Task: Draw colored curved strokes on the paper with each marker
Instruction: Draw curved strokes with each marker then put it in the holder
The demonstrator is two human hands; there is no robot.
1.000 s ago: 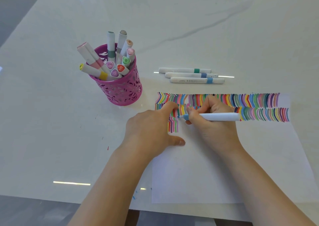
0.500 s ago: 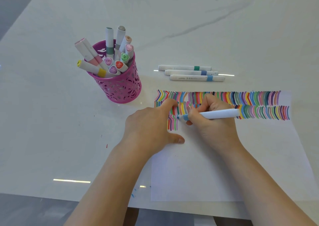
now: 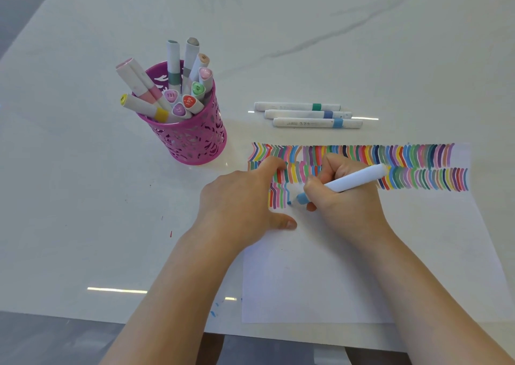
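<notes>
Now right grip (image 3: 348, 200) holds smooth cylindrical marker (image 3: 355, 179); left grip (image 3: 239, 197) presses paper (image 3: 362, 270).

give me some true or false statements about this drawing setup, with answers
1. The right hand grips a blue marker with its tip on the paper. True.
2. The left hand is lifted clear of the paper. False: its fingers rest on the paper's left part.
3. Beyond the paper, three markers lie on the table. True.
4. The cup is green. False: it is pink.
5. The third row of strokes spans the paper. False: it has only a few strokes at the left.
</notes>
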